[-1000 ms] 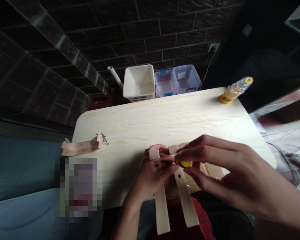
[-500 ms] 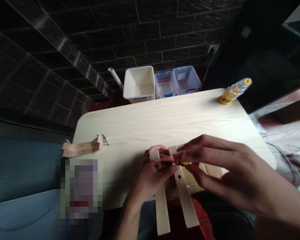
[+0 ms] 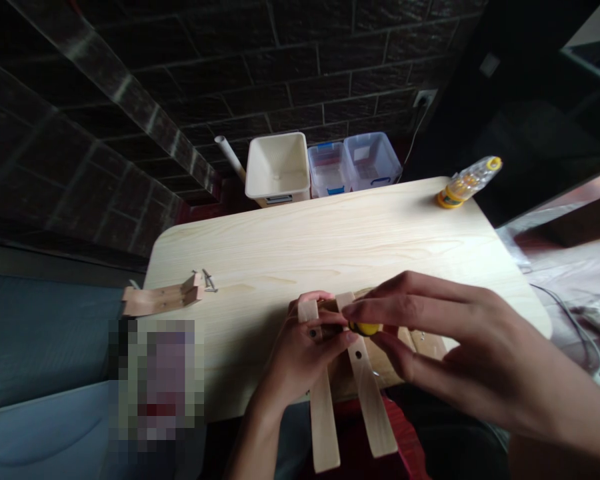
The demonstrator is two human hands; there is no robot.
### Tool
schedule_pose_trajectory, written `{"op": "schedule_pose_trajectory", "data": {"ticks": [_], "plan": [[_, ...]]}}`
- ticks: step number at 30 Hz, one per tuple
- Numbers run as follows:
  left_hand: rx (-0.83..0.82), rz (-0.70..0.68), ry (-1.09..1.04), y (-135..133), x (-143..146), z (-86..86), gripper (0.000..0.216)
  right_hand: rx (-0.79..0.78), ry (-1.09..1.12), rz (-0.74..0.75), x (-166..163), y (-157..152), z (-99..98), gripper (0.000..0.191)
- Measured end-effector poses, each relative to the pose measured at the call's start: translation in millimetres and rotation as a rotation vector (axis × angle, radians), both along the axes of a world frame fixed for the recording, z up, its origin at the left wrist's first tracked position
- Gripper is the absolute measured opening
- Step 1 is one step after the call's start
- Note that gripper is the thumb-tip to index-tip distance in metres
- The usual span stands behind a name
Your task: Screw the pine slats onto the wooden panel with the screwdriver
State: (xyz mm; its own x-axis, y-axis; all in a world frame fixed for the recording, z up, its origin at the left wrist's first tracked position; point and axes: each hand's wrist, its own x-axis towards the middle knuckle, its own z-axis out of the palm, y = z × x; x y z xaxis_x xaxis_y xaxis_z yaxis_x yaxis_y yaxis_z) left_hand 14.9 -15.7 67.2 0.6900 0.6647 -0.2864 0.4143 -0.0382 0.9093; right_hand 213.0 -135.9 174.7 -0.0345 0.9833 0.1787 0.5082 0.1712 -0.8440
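Wooden slat assembly (image 3: 367,400), overhanging the near edge of the table (image 3: 330,233): probably light, stiff and sturdy, best held at its joined top ends, where the left hand (image 3: 300,353) clasps it while the right hand (image 3: 460,353) pinches a small yellow piece (image 3: 365,328) against it.

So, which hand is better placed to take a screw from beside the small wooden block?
Left, probably. The screws lie on the table's left side, nearer the left hand. The right hand is farther and pinches a small yellow object. The left must first release the wooden slats.
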Motion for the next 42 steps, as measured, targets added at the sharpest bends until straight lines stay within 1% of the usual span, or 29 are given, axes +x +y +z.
{"op": "schedule_pose_trajectory", "data": {"ticks": [5,8,10,15,20,24,27,30,34,39,42], "plan": [[-0.015,-0.020,-0.004,1.0,-0.1,2.1,0.021,0.006,-0.002,0.008,-0.1,0.9,2.2,0.030],[-0.013,-0.019,-0.020,0.9,0.0,1.5,0.020,-0.023,-0.006,0.001,0.1,0.3,1.5,0.037],[-0.001,-0.021,-0.026,0.6,0.0,0.9,0.021,-0.008,0.002,0.008,-0.1,0.4,-0.2,0.037],[0.009,-0.036,-0.039,0.4,0.1,1.2,0.021,0.029,0.024,0.008,-2.8,1.6,-2.1,0.028],[0.012,-0.056,-0.027,0.8,0.5,3.9,0.018,0.027,0.010,0.047,-5.4,2.7,1.5,0.039],[-0.004,-0.055,-0.065,1.1,-0.5,1.1,0.018,0.002,0.022,0.040,-5.1,5.0,0.2,0.034],[0.021,-0.062,-0.043,1.9,-1.6,-1.5,0.019,-0.012,0.035,0.016,-6.2,6.5,-0.7,0.029],[0.024,-0.077,-0.026,2.3,-2.4,-2.0,0.018,-0.005,0.033,0.022,-7.9,6.8,0.1,0.029],[0.015,-0.056,-0.028,1.2,-1.8,-1.4,0.019,0.007,0.018,0.027,-7.0,5.5,0.8,0.029],[0.026,-0.009,-0.005,-0.1,0.2,-0.9,0.022,-0.002,0.003,-0.016,-3.5,4.1,0.4,0.028],[0.044,-0.018,-0.013,0.2,0.1,-2.3,0.024,0.001,0.018,-0.011,-4.4,3.6,0.0,0.028]]}}
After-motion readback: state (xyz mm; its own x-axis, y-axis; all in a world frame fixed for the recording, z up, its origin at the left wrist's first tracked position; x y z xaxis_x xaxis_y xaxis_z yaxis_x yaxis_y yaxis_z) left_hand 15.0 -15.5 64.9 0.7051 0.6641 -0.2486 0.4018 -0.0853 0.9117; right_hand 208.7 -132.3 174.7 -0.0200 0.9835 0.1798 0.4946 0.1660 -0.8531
